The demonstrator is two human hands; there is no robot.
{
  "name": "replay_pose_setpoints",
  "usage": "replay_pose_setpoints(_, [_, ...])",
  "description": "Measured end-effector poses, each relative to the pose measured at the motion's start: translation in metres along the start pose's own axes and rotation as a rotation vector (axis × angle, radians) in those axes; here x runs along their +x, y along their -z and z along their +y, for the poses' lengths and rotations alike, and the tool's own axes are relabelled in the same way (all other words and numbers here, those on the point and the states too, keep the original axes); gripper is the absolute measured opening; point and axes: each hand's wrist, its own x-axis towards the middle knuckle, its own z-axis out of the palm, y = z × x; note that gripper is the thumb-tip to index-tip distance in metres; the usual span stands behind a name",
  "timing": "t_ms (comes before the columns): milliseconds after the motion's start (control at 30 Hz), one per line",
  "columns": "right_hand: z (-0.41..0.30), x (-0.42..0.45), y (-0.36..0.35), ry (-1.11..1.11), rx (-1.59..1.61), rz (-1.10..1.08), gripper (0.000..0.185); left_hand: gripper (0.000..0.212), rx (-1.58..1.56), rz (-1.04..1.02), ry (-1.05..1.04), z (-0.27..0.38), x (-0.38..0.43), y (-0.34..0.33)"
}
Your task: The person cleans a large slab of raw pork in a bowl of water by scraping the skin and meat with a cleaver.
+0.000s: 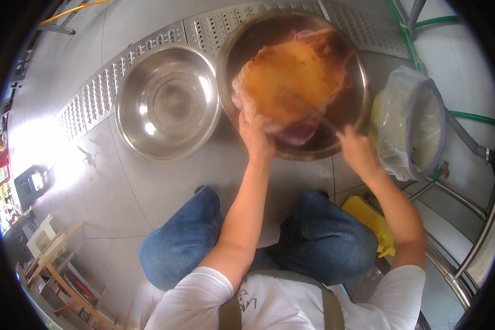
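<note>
A large slab of raw meat (293, 78) with browned, orange-yellow skin lies in a wide steel basin (361, 103) with liquid in it. My left hand (256, 134) grips the slab's near left edge. My right hand (357, 148) is at the basin's near right rim, closed on the handle of a thin tool (330, 125); its far end blurs against the meat, so its kind is unclear. Pinkish-red flesh shows on the slab's near side, between my hands.
Left of the basin stands another steel basin (128, 136). A perforated metal drain cover (95, 99) runs behind both. At right are a bin with a clear plastic liner (396, 123), a grey corrugated hose (462, 132), metal rails (458, 274) and a yellow object (365, 218).
</note>
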Motion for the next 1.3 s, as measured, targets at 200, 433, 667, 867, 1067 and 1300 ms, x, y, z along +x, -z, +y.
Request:
replay_pose_setpoints(200, [-0.024,-0.017,0.019,0.039,0.112,0.021,0.024,0.052,-0.017,0.053,-0.018,-0.001,-0.005,0.002])
replay_pose_setpoints(433, [0.007,-0.003,0.003,-0.156,0.159,-0.005,0.021,0.051,-0.089,0.05,0.045,-0.001,-0.008,-0.004])
replay_pose_setpoints(667, [0.01,-0.004,-0.016,-0.085,-0.027,0.008,0.023,0.049,-0.042,0.085,0.077,0.002,-0.008,-0.008])
replay_pose_setpoints(867, [-0.019,-0.002,-0.012,0.076,0.144,0.099,0.023,0.046,-0.017,0.122,0.059,0.003,-0.013,-0.001])
replay_pose_setpoints(1067, [0.002,0.053,-0.001,-0.026,-0.032,0.065,0.009,0.043,0.027,0.096,0.083,-0.009,-0.026,-0.009])
replay_pose_setpoints(1300, [-0.017,0.097,0.002,-0.001,-0.039,-0.044,0.004,0.047,0.081,0.112,0.114,-0.007,-0.034,-0.007])
